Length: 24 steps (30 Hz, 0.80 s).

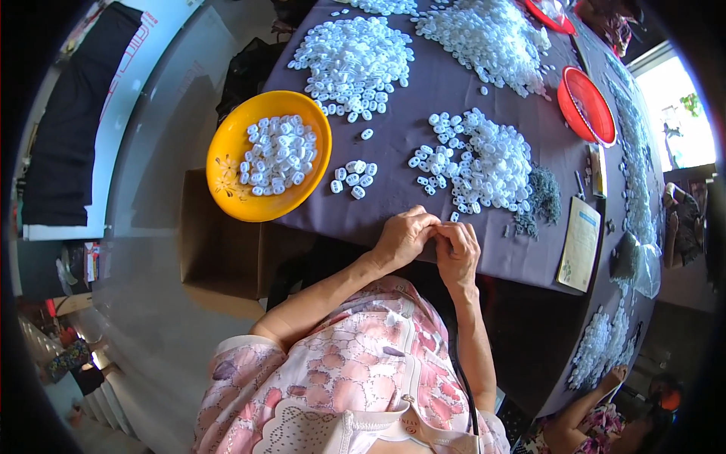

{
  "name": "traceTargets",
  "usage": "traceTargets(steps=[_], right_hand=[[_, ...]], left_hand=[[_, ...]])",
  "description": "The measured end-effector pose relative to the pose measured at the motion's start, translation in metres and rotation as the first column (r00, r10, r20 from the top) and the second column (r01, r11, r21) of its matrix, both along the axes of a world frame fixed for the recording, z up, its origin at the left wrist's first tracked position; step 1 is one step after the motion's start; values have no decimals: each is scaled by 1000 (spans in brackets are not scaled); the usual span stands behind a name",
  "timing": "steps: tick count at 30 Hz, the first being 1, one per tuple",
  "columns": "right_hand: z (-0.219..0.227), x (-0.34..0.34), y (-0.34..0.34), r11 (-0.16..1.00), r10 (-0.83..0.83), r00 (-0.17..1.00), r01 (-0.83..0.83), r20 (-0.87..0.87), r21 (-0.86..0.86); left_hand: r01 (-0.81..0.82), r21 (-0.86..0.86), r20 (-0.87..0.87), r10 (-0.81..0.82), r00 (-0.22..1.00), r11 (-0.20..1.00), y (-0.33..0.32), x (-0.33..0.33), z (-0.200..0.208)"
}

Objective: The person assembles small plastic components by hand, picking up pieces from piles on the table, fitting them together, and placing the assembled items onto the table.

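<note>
My left hand (406, 238) and my right hand (457, 253) meet at the near edge of the cloth-covered table. Both have thumb and fingers pinched together, fingertips touching. Whatever they hold is too small and covered to make out. Just beyond them spreads a pile of small white oval plastic pieces (495, 163), each with dark holes. Against its right side lies a heap of tiny dark grey parts (543, 198). To the left, a small group of white pieces (354, 178) sits apart. A yellow bowl (227, 198) at the table's left edge holds more of them.
Larger heaps of white pieces (355, 60) lie farther back. A red basket (586, 106) and a pale yellow booklet (580, 244) are on the right. An open cardboard box (219, 257) stands below the bowl. Another person's arm (578, 416) reaches in at lower right.
</note>
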State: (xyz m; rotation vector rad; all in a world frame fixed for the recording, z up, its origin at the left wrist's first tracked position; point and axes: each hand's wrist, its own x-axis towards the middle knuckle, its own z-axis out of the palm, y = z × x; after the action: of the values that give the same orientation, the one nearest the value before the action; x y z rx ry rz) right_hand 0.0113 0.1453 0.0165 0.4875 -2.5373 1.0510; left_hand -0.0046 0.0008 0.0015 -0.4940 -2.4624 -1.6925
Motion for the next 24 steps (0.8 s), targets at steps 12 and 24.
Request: traceTargets(steps=[12,24], right_hand=[[-15,7,1,964,-13,996,34,84,-262],[-14,7,-4,985,-59,998,53,-29,-164]], left_hand=[[14,-3,-20,-14,1000,1000,-2,6,-5],[-36,-68,-55,32,998,997,0,10,-8]])
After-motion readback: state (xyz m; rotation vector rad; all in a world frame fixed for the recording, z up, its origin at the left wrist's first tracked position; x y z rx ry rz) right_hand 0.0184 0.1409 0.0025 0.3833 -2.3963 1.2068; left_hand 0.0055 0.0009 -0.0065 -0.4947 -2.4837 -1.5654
